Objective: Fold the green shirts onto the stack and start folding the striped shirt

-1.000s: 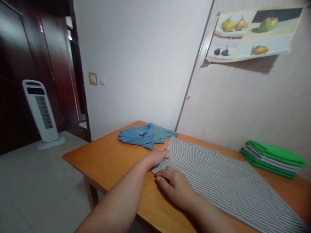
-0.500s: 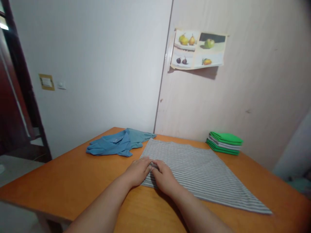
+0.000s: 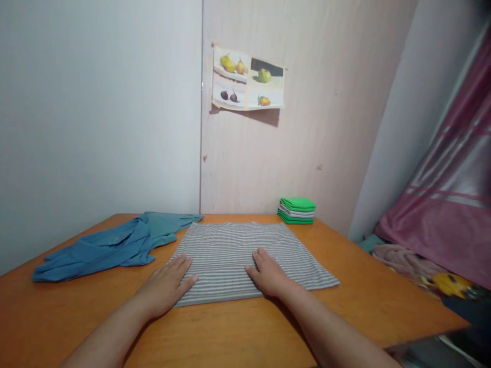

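Note:
A grey striped cloth [image 3: 238, 250] lies folded flat on the orange wooden table [image 3: 238, 332]. My left hand [image 3: 164, 286] rests flat and open on its near left corner. My right hand [image 3: 270, 276] lies flat on the cloth's near edge, fingers stretched out. Neither hand holds anything.
A crumpled blue shirt [image 3: 111, 245] lies to the left of the cloth. A small stack of folded green and grey cloths [image 3: 297, 210] sits at the table's far edge by the wall. A fruit poster [image 3: 247, 79] hangs above. Pink fabric and clutter [image 3: 433, 240] are to the right of the table.
My hands were close together at the cloth's left corner; now they have spread apart along its near edge. The view has swung to the right, and the door and fan have left it.

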{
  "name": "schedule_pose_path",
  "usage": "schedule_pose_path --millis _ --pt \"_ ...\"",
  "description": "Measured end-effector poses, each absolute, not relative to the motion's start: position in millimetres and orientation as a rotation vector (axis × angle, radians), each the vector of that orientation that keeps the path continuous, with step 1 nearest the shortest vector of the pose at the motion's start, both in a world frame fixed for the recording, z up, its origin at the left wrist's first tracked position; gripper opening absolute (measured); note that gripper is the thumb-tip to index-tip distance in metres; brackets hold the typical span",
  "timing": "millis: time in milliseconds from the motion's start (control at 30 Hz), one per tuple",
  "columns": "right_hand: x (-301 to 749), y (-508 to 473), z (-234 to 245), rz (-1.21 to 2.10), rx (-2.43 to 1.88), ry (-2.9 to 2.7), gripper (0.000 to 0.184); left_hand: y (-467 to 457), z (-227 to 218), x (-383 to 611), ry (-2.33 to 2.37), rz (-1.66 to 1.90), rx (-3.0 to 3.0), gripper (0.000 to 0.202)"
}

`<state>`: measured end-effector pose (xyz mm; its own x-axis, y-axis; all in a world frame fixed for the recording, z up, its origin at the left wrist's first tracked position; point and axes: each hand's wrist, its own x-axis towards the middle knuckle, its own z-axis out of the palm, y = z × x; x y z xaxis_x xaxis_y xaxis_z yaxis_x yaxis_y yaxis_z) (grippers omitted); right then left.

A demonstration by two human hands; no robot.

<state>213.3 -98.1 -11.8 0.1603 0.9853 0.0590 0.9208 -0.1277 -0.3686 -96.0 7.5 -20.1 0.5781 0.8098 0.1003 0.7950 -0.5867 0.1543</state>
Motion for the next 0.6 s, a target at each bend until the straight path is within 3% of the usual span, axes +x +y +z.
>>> schedule_pose_path --millis 300,600 --pt "306.3 -135.4 -22.0 0.145 -2.462 -1.552 0.078 14.7 -23.3 -99.9 1.376 0.264 2.705 0.080" --pt "335.9 -150.1 -30.4 0.144 -2.433 -1.551 0.079 20.2 -25.9 -101.7 1.389 0.284 2.734 0.080"
